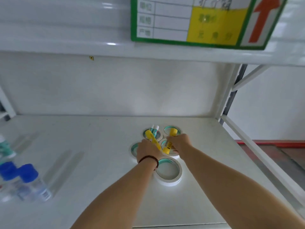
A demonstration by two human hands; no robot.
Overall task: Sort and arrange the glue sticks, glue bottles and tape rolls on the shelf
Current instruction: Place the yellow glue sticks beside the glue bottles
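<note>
Several white tape rolls lie flat in a cluster on the white shelf [82, 146]; the nearest roll [168, 171] lies just in front of my hands. My left hand [147, 150] grips a yellow glue stick [152, 139] that slants over a far tape roll [152, 134]. My right hand [179, 142] holds a second yellow glue stick [170, 140] over the middle tape roll [168, 150]. Two white-capped glue sticks [155, 129] stand in the far left roll. Another roll [171, 129] sits at the far right of the cluster.
Clear glue bottles with blue caps [29, 180] stand at the shelf's left front, with a green-labelled bottle [5, 146] behind them. An upper shelf carries a green-framed label card [203, 20]. The shelf's right edge and upright post [231, 100] lie close by.
</note>
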